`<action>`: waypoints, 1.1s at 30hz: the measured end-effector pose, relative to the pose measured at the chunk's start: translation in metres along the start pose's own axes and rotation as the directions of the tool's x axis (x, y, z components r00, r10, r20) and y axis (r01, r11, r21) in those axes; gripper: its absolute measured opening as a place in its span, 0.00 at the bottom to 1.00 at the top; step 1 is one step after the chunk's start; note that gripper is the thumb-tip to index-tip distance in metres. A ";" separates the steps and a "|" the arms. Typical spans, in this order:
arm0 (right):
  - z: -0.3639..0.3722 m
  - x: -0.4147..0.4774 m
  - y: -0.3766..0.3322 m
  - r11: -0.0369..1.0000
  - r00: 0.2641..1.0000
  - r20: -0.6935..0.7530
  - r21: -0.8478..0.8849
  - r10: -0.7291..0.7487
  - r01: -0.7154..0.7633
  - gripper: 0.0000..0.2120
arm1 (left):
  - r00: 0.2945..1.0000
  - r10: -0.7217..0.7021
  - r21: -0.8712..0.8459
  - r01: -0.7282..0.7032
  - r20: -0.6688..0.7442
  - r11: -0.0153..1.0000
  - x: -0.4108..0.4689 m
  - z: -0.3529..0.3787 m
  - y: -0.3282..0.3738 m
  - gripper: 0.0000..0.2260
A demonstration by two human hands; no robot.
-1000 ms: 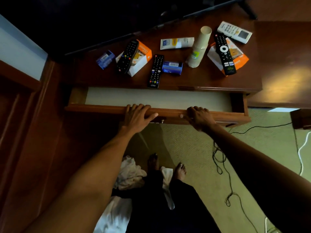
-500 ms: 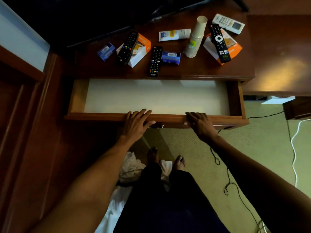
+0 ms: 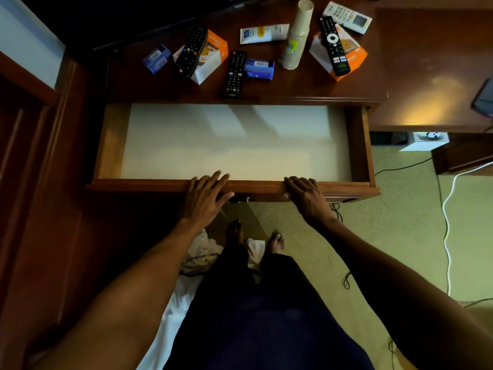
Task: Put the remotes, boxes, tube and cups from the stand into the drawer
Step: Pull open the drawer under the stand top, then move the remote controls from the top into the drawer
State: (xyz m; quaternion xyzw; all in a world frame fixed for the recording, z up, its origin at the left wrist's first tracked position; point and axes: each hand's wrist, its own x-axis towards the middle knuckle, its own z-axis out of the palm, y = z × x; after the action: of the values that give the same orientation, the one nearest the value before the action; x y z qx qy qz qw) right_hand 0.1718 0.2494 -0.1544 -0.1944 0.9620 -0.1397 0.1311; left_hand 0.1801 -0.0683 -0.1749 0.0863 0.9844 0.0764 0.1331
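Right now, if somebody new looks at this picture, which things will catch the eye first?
First the open drawer, its pale bottom bare, with the left hand and right hand resting on its front edge. Behind it, on the dark stand, lie black remotes, orange boxes and a tall stack of cups.

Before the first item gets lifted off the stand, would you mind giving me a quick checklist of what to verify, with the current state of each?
1. Drawer pulled out far enough to load: ok, most of its pale floor shows.
2. Drawer floor free of anything in the way: ok.
3. Hands free to pick: ok; left hand and right hand rest on the front rail, holding nothing.
4. Nearest item within easy reach: ok, probably; the black remote lies by the stand's front edge.
5. Cup stack steady: cannot tell; it is tall and looks tilted.
6. Remote on the orange box secure: cannot tell.
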 end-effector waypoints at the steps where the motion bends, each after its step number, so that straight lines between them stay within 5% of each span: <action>1: 0.000 -0.003 -0.002 1.000 1.000 -0.006 -0.001 -0.001 0.001 0.25 | 1.000 0.000 0.000 0.000 -0.003 1.000 -0.002 0.000 0.001 0.28; 11: -0.012 -0.006 0.002 1.000 0.999 0.044 0.001 -0.031 0.031 0.25 | 0.997 0.028 -0.013 -0.028 0.068 1.000 -0.010 -0.015 0.005 0.28; 14: -0.035 0.017 0.003 0.998 0.997 0.031 0.012 -0.067 0.067 0.22 | 0.992 0.083 -0.149 -0.068 0.098 0.987 0.011 -0.040 -0.001 0.30; 20: -0.098 0.107 -0.012 0.995 0.989 -0.146 0.104 0.013 0.002 0.20 | 0.989 0.051 -0.325 -0.095 -0.141 0.941 0.091 -0.134 -0.016 0.20; 26: -0.151 0.208 -0.036 0.985 0.977 -0.214 0.166 -0.008 0.045 0.19 | 0.850 -0.170 -0.371 -0.032 -0.498 0.928 0.170 -0.219 -0.038 0.12; 28: -0.166 0.239 -0.051 0.984 0.983 -0.181 0.179 0.009 0.024 0.18 | 0.850 -0.239 -0.387 0.045 -0.469 0.921 0.197 -0.237 -0.052 0.15; 33: -0.176 0.298 -0.079 0.974 0.981 -0.159 0.214 0.111 -0.076 0.18 | 0.913 -0.385 -0.395 0.306 -0.137 0.866 0.250 -0.257 -0.069 0.31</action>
State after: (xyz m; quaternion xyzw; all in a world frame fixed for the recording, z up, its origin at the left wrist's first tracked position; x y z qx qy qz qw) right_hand -0.1203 0.0954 -0.0251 -0.1213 0.9580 -0.2487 0.0747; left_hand -0.1390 -0.1207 -0.0038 -0.1271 0.9606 0.2414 0.0529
